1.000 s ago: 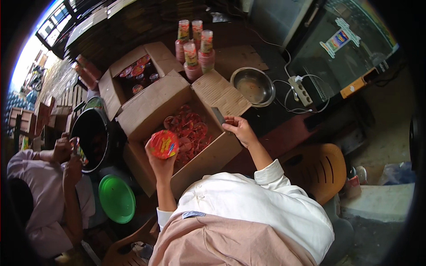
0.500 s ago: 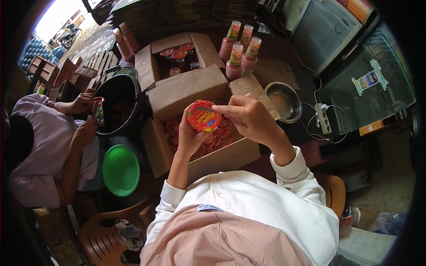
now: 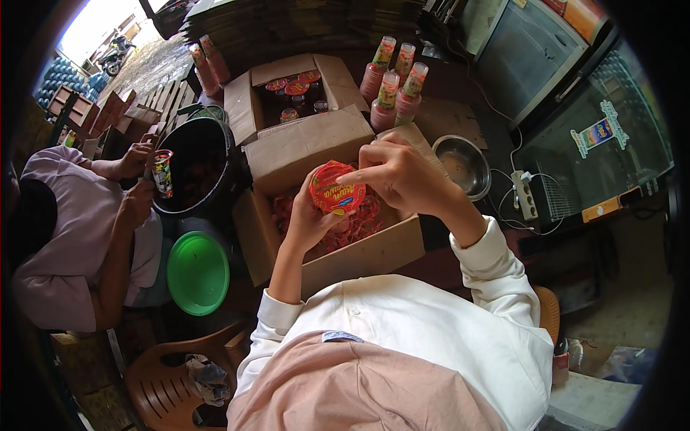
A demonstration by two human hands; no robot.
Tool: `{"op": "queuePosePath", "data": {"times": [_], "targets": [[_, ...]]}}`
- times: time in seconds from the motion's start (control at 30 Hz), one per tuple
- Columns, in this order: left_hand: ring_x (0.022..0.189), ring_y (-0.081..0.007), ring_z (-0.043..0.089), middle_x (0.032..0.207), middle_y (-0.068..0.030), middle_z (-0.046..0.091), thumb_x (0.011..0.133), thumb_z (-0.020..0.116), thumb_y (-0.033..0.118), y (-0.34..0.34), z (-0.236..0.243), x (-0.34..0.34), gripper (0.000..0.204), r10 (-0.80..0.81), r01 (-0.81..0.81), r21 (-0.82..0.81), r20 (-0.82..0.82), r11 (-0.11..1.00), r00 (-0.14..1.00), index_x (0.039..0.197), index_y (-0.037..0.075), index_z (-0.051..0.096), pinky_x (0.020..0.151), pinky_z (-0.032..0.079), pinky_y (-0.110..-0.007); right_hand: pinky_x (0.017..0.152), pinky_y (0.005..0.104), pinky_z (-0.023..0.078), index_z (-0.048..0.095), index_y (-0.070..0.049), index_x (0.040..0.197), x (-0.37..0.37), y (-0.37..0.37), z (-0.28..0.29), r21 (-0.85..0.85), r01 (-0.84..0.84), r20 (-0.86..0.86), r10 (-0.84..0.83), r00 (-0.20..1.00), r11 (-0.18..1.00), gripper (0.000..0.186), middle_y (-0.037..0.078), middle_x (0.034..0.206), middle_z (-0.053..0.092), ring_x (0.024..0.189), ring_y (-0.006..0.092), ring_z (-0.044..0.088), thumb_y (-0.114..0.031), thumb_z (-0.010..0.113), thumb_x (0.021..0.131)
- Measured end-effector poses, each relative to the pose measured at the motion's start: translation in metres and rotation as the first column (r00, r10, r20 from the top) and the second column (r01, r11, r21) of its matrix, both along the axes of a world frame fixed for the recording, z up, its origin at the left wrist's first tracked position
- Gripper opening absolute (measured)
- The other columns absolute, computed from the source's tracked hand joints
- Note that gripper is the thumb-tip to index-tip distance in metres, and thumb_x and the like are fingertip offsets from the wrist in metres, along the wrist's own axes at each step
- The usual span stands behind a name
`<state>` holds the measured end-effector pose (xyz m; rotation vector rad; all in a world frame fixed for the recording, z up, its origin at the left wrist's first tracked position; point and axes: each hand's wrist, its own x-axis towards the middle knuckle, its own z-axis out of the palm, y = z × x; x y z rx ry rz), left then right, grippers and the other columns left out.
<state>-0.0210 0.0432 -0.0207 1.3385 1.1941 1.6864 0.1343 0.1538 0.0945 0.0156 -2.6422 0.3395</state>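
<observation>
My left hand (image 3: 307,224) is closed around a sealed plastic cup (image 3: 332,195) with a red printed lid facing up. Over the lid's far right side, my right hand (image 3: 404,174) has its fingers curled, the index fingertip at the lid's surface. Whatever those fingers may grip is hidden behind them. Both hands are above an open cardboard box (image 3: 363,260), which holds a heap of red film scraps (image 3: 363,233).
Beyond is another open box (image 3: 336,79) with lidded cups inside. Stacked cups (image 3: 384,115) and a metal bowl (image 3: 466,165) stand to its right. At left, a co-worker (image 3: 93,215) holds a cup beside a black bucket (image 3: 231,154) and a green basin (image 3: 198,273). A power strip (image 3: 525,195) lies right.
My right index finger has bent and shifted slightly left over the lid; a thin grey strip seen by it before is now out of sight. The co-worker's cup has turned more into view.
</observation>
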Motion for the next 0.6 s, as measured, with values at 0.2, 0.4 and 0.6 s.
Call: {"op": "queuePosePath", "data": {"times": [0.2, 0.4, 0.6], "targets": [[0.108, -0.0157, 0.053, 0.119, -0.0085, 0.053, 0.065, 0.077, 0.003, -0.003, 0.002, -0.003, 0.071, -0.057, 0.057, -0.042, -0.001, 0.997, 0.998, 0.126, 0.002, 0.041, 0.093, 0.044, -0.031, 0.077, 0.0325, 0.040, 0.069, -0.018, 0.098, 0.002, 0.003, 0.001, -0.001, -0.015, 0.007, 0.015, 1.000, 1.000, 0.039, 0.002, 0.074, 0.056, 0.073, 0.0185, 0.057, 0.001, 0.065, 0.064], [0.106, -0.0152, 0.053, 0.118, -0.0077, 0.053, 0.064, 0.077, 0.003, -0.004, 0.010, -0.003, 0.071, -0.102, 0.101, -0.038, -0.016, 0.994, 0.995, 0.125, 0.001, 0.041, 0.093, 0.044, -0.030, 0.079, 0.0323, 0.040, 0.069, -0.019, 0.098, 0.001, 0.004, 0.005, 0.014, -0.037, 0.012, 0.036, 0.999, 0.999, 0.040, 0.003, 0.074, 0.056, 0.073, 0.0186, 0.057, 0.001, 0.066, 0.064], [0.104, -0.0142, 0.054, 0.114, -0.0067, 0.055, 0.063, 0.077, 0.001, -0.006, 0.015, -0.003, 0.068, -0.112, 0.112, -0.058, -0.007, 0.992, 0.994, 0.123, 0.002, 0.044, 0.092, 0.044, -0.030, 0.080, 0.0324, 0.040, 0.069, -0.020, 0.098, -0.001, 0.005, 0.008, 0.066, -0.064, 0.053, 0.061, 0.997, 0.996, 0.041, 0.003, 0.076, 0.055, 0.075, 0.0187, 0.057, 0.000, 0.066, 0.063]]}}
